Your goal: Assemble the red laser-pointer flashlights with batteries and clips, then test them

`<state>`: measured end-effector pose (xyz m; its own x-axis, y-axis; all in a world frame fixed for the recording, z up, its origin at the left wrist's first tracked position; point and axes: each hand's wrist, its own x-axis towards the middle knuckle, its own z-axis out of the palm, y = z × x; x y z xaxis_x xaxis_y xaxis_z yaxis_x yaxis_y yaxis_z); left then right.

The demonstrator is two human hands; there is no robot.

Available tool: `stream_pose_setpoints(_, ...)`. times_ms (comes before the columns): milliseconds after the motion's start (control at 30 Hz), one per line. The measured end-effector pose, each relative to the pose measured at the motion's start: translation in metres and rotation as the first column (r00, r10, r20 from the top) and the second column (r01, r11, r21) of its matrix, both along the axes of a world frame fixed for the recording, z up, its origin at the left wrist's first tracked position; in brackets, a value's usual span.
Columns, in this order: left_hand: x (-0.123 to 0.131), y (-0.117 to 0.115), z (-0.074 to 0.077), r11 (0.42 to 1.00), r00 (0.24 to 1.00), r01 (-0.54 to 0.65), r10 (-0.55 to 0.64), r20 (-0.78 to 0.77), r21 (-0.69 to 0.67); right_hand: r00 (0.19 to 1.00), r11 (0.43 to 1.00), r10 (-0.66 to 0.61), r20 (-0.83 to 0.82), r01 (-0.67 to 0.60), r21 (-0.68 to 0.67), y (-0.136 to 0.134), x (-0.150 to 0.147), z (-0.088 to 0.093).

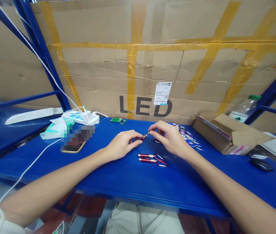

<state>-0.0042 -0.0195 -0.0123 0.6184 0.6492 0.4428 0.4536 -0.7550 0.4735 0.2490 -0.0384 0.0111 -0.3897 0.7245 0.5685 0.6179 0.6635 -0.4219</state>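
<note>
My left hand (125, 143) pinches a short red flashlight barrel (143, 137) between thumb and fingertips, above the blue table. Close to the barrel's right end, my right hand (168, 135) pinches a tiny silvery piece (148, 132), too small to name. A dark red carabiner clip (156, 141) shows just below the right fingers. In front of the hands, two red mini flashlights (147, 158) with carabiner clips lie side by side. Several purple and blue flashlights (189, 140) lie in a row, partly hidden behind my right hand.
Green flashlights (119, 120) lie at the table's back edge, before a large taped carton (104, 74). To the left are a phone (76, 146), a tissue pack (55, 128) and a white power strip (81, 116). An open cardboard box (230, 133) and a black mouse (261, 164) stand right.
</note>
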Motion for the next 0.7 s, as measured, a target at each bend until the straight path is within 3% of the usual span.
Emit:
stream_pose_setpoints(100,0.0000,-0.0001,-0.0006,1.000,1.000,-0.006,0.006,-0.001,0.008,0.995,0.997,0.063,-0.077,-0.065,-0.028,-0.0017,-0.0029,0.0000)
stream_pose_setpoints(267,0.0000,0.0000,-0.0016,1.000,1.000,-0.009,0.009,0.003,0.018,0.991,0.991,0.118,-0.054,-0.121,-0.054,-0.0005,-0.0026,-0.0046)
stream_pose_setpoints(700,0.0000,-0.0005,0.0011,1.000,0.999,0.002,-0.004,0.049,0.029,0.990,0.983,0.101,-0.103,-0.115,-0.142,-0.0004,-0.0014,-0.0022)
